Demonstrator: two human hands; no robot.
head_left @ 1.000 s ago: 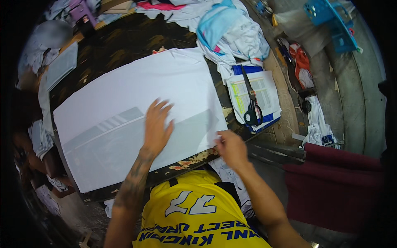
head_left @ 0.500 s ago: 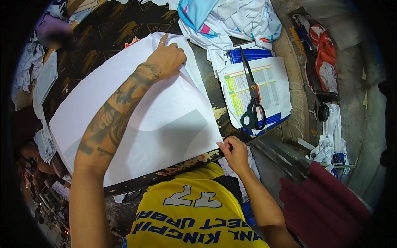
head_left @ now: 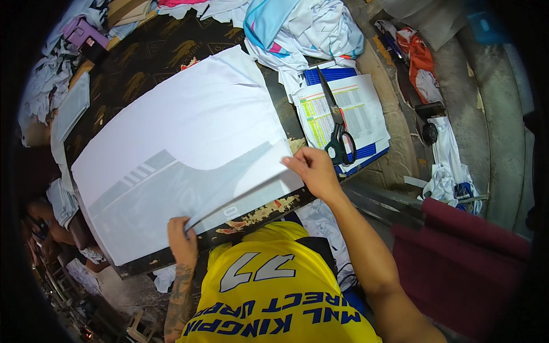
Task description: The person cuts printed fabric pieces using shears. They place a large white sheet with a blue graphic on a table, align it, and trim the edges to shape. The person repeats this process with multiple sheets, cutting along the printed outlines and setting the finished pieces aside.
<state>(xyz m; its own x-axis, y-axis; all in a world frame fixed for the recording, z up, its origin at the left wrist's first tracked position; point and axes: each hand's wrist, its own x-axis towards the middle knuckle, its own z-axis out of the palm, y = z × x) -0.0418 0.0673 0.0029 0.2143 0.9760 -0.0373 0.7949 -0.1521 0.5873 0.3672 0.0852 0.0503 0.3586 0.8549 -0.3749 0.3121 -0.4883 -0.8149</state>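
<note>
A large white sheet (head_left: 189, 108) with a faint grey garment-like pattern lies across the dark table. Whether it is paper or cloth I cannot tell. My right hand (head_left: 313, 173) pinches its near right corner and holds that corner raised. Under the lifted edge shows another pale sheet (head_left: 243, 208) with a small outlined mark. At the near edge my left hand (head_left: 183, 240) is closed on the top sheet's border, thumb and fingers together.
Black-handled scissors (head_left: 337, 123) lie on printed papers (head_left: 369, 103) over a blue pad, right of the sheet. A heap of white and light-blue cloth (head_left: 320, 34) sits at the far side. A purple box (head_left: 86, 33) stands far left; maroon cloth (head_left: 452, 257) hangs at right.
My left hand has come from the sheet's far corner to its near edge. My right hand has moved slightly left and up, raising the near right corner and uncovering the sheet below.
</note>
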